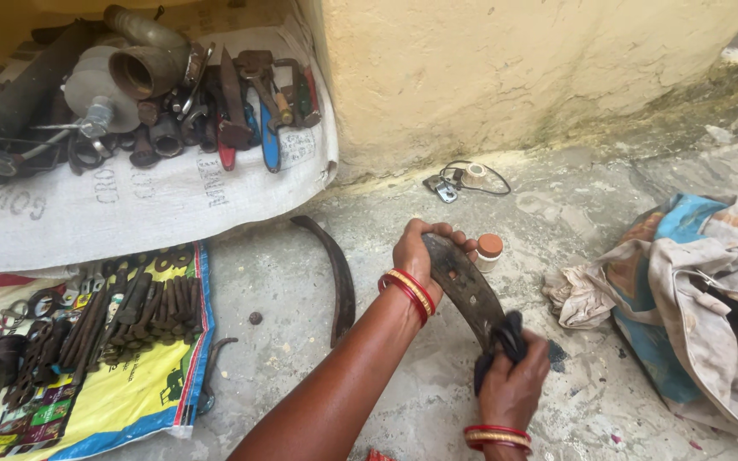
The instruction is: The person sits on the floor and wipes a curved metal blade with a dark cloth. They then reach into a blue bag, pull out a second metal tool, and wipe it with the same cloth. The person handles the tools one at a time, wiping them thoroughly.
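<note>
My left hand (418,249) grips the upper end of a curved, dark, rusty metal piece with holes (463,286), holding it tilted above the concrete floor. My right hand (514,384) holds a dark cloth (501,341) pressed against the lower end of that piece. Both wrists wear red and gold bangles. A small jar with an orange lid (489,251) stands on the floor just behind the curved piece.
A second curved metal strip (339,277) lies on the floor to the left. Sacks at left carry bolts (151,307), pipes (143,68) and hand tools (249,102). A heap of dirty rags (694,290) lies right. A key with cord (454,181) rests near the yellow wall (514,68).
</note>
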